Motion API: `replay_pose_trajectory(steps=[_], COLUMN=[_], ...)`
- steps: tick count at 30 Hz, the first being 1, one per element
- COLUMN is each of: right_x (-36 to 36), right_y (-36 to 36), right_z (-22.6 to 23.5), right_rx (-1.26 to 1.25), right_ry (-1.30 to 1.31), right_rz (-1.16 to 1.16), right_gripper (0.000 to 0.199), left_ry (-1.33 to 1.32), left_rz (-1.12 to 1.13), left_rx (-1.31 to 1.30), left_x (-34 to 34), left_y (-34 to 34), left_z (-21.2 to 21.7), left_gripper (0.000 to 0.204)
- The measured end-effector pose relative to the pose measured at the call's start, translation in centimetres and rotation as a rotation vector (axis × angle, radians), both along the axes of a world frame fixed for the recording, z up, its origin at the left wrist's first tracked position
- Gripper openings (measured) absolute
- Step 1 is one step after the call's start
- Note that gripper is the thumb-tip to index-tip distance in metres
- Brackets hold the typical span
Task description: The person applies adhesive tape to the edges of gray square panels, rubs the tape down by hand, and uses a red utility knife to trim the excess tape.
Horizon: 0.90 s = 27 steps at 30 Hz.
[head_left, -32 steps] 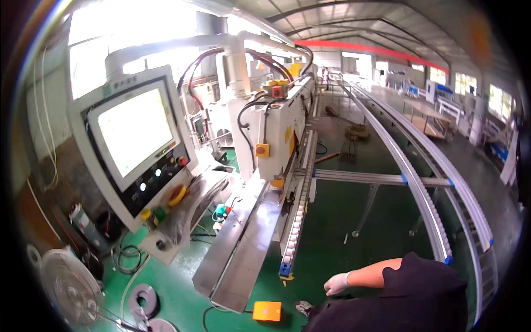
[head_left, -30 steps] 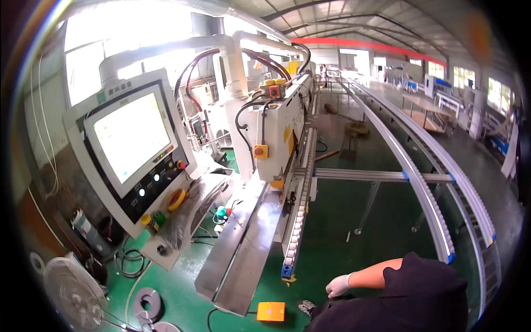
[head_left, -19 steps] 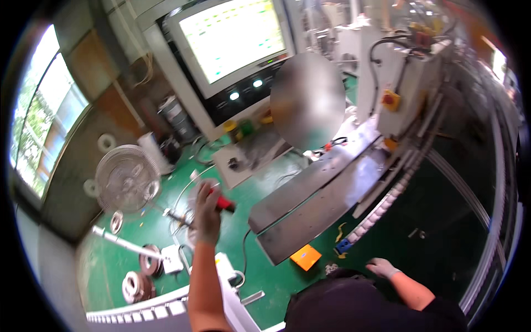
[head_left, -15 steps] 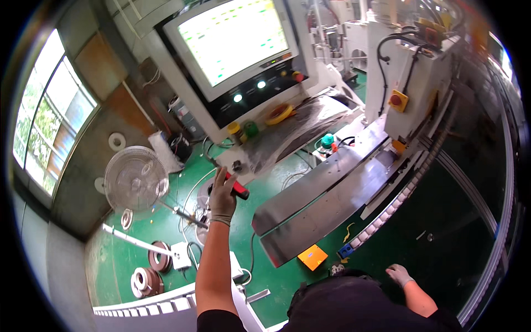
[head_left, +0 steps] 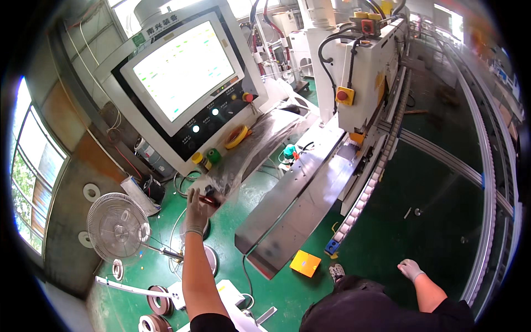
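My left hand, in a pale glove, reaches out to the near end of the plastic-covered ledge under the control screen. Its fingers are stretched out. Close against its right side, at the ledge's corner, is a dark red and black handheld object, too blurred to name. A small black knob-like piece stands just beyond it. My right hand, gloved too, hangs at my right side over the green floor with its fingers loosely apart and nothing visible in it.
A control screen rises over the ledge, which bears a yellow tape roll and a green roll. Ahead juts a metal machine table; an orange-yellow box lies below it. A fan stands left, rails right.
My view has swung to the right. My left hand, earlier holding the red and black object in the air, is now at the ledge's corner with the object beside its opened fingers.
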State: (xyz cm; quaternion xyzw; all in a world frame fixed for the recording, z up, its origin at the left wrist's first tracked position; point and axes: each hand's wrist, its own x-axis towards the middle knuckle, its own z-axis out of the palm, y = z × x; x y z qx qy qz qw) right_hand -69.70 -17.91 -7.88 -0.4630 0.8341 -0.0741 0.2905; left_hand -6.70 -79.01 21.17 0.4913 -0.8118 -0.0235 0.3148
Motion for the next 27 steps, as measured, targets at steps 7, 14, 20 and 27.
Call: replay_pose_trajectory(steps=[7,14,20,27], right_x=[12.0,13.4,15.5,25.2], right_y=[-2.8,4.8,-2.6,-21.9], right_z=[7.3,-0.6,-2.3,-10.0], right_rx=[-0.071,0.118,0.481,-0.291], right_ry=[-0.244,-0.246,-0.269,0.137], right_rz=[-0.103,0.355,0.662,1.29], right_gripper=[0.033,0.035,0.031,0.009], left_ry=[0.371,-0.067,-0.481,0.441], left_rz=[0.29,0.467,0.595,1.285], left_rx=[-0.087,0.542,0.974,0.768], left_x=[2.9,7.2,5.6,-10.5], left_y=[13.4,53.6,86.9,98.1], left_z=[-8.3,-22.3,-18.9,-23.7], left_gripper=[0.058,0.041,0.059,0.048])
